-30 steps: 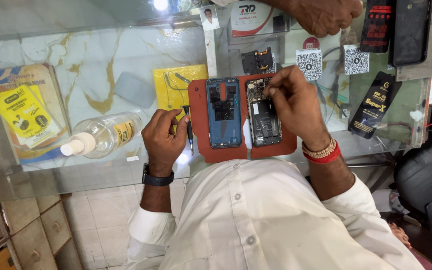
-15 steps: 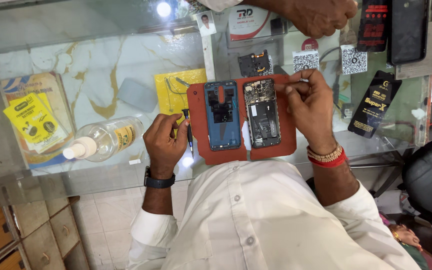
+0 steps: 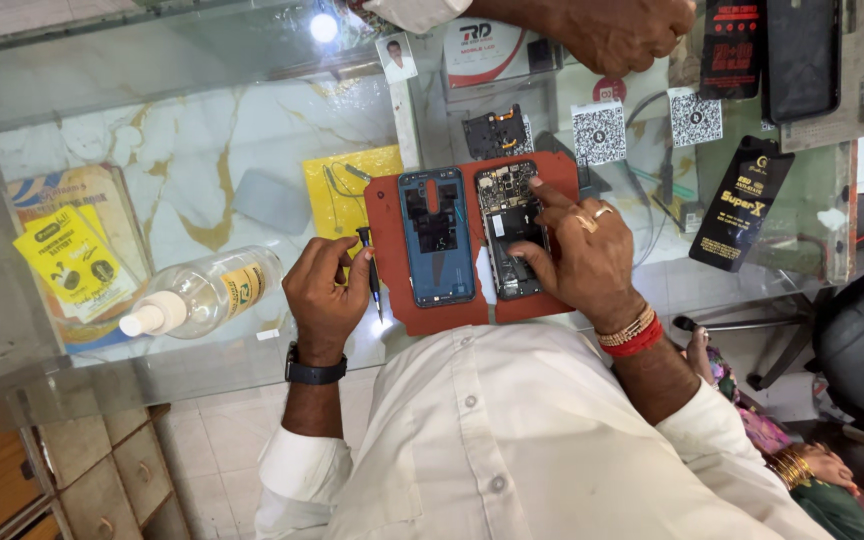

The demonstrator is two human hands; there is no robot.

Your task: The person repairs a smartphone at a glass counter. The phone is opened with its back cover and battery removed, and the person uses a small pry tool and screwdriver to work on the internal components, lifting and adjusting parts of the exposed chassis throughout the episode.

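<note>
Two opened phone halves lie side by side on a red mat [image 3: 392,290] on the glass bench [image 3: 152,150]: the blue-framed back shell [image 3: 436,238] toward the left and the exposed phone body [image 3: 509,230] beside it. The right hand [image 3: 582,255] rests on the phone body, fingers spread and pressing its circuitry. The left hand [image 3: 324,290], just beside the mat, has its fingers closed on a small screwdriver [image 3: 372,270]. Near it lies a clear bottle [image 3: 202,292]; another person's hand [image 3: 622,30] rests at the bench's far edge.
</note>
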